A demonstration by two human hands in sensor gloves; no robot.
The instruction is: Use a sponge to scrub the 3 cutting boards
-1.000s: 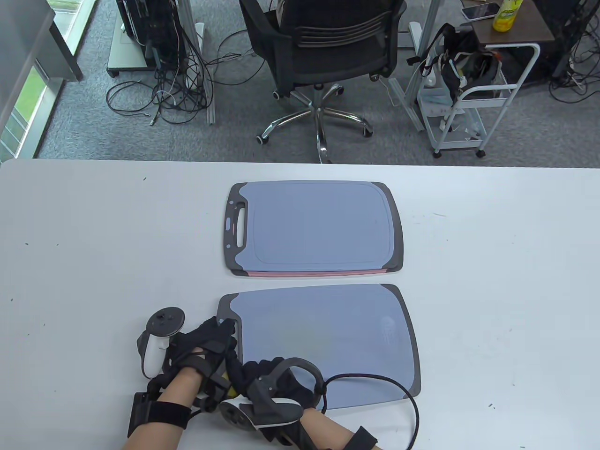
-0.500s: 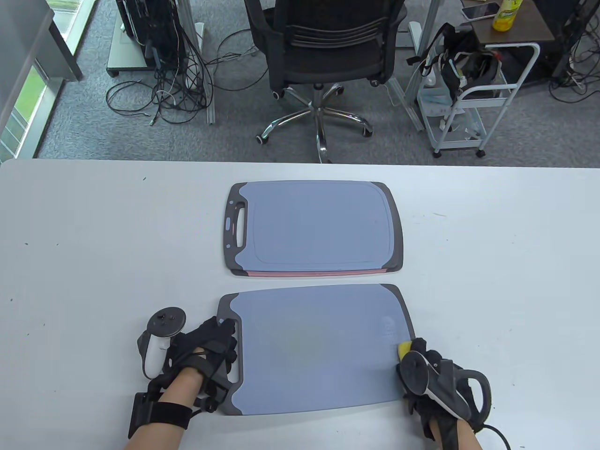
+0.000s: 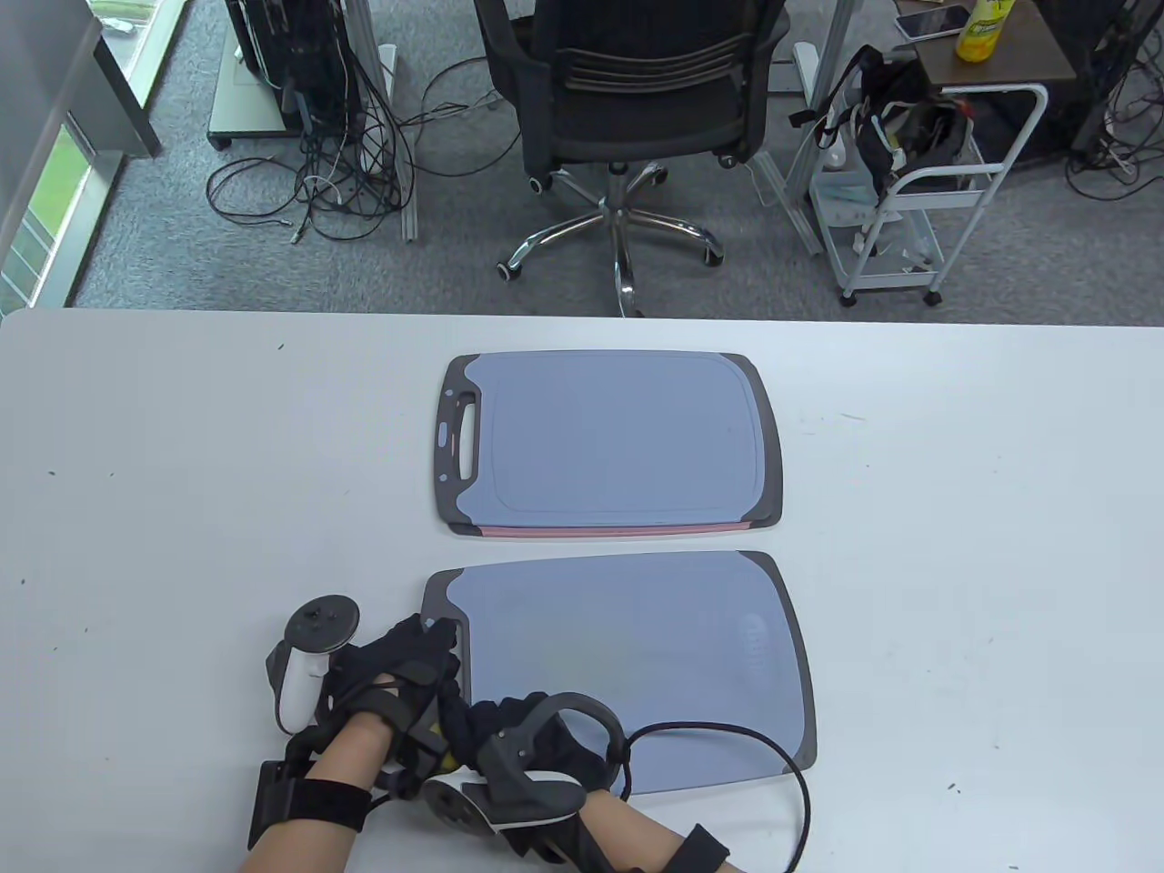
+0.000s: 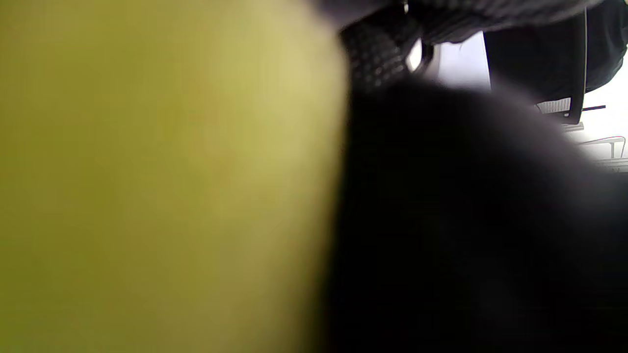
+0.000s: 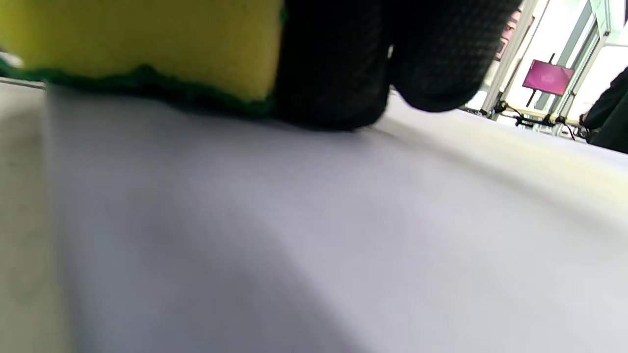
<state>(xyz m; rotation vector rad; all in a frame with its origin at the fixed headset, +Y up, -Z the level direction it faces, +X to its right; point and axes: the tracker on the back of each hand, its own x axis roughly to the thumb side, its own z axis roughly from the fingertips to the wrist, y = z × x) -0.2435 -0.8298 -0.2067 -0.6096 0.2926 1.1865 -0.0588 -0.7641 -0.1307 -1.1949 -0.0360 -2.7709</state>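
A blue-grey cutting board point(image 3: 637, 637) lies near me, handle end to the left. My left hand point(image 3: 414, 659) rests on that handle end with its fingers laid flat. My right hand point(image 3: 496, 727) grips a yellow sponge point(image 5: 137, 44) with a green scrub face and presses it on the board's near left corner, right beside the left hand. From above only a sliver of the sponge point(image 3: 438, 729) shows; it fills the left wrist view as a yellow blur point(image 4: 162, 176). Farther back lies a second blue board point(image 3: 609, 436) stacked on a pink-edged board point(image 3: 600, 531).
The white table point(image 3: 955, 546) has open surface left and right of the boards. A black cable point(image 3: 782, 755) loops from my right wrist over the near board's right corner. Beyond the far edge stand an office chair point(image 3: 637, 82) and a white cart point(image 3: 918, 200).
My right hand has swept the sponge from the near board's right edge back to its near left corner, where it was one second ago. The left hand and the boards have not moved.
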